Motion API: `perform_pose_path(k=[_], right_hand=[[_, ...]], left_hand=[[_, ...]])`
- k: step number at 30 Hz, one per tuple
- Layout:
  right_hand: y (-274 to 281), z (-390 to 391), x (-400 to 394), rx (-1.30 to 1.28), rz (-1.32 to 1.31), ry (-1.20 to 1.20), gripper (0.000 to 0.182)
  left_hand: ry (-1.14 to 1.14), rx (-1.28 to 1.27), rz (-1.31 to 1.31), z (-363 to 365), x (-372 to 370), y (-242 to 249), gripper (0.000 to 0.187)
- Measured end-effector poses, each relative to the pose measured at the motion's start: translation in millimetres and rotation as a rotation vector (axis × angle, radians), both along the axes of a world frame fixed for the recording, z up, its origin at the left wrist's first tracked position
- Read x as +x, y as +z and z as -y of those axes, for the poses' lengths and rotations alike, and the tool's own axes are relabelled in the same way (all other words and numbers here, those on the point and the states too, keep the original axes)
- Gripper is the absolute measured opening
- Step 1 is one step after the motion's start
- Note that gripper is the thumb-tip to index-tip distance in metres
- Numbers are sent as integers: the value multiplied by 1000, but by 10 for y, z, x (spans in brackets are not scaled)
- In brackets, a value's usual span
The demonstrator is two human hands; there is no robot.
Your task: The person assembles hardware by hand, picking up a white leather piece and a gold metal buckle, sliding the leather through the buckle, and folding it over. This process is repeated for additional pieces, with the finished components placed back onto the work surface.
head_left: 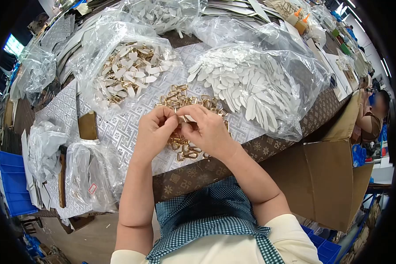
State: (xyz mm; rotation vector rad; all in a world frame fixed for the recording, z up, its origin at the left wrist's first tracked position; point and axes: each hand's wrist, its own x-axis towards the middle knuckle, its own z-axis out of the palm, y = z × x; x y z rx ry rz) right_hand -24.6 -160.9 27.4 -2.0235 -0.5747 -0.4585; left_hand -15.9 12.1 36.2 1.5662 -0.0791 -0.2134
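My left hand (156, 131) and my right hand (205, 128) meet over a pile of gold metal buckles (189, 152). Fingers of both are pinched together around a small white piece (187, 119), mostly hidden between them. Beyond my right hand, many white oval strips (246, 79) spill from a clear plastic bag. Behind my left hand, another open bag holds white tabs with gold buckles (130, 72) on them.
A patterned sheet (110, 132) covers the table. At the left are a brown block (88, 126), a wooden-handled tool (62, 180), plastic bags (90, 171) and a blue bin (15, 182). A cardboard box (321, 176) stands at the right, near another person (372, 119).
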Motion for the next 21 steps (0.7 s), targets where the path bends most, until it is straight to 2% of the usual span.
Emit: perform_pose_path(k=[7,9,12,15,16,20,21], right_hand=[[33,8,39,-66,-110,-14,21],[79,15,86,-63,-109,20,19],[216,1,113,34,-327,55,18],[258,-64,144,-33,-332,-29,19],[230,-89,178,18,-261,10,21],[380,-284,514,88,-268,81,28],[436,-360,648,111,-244,90,30]], left_hand=[[9,-10,-33,16,-1,30,9],[17,-88,-55,25,-4,41,8],[41,-109,-39,4,5,64,9],[121,-146,-74,-12,11,83,11],[149,-154,-78,-19,16,77,12],[382,-106,100,-98,92,22,28],[420,-105,117,-145,113,1,27]])
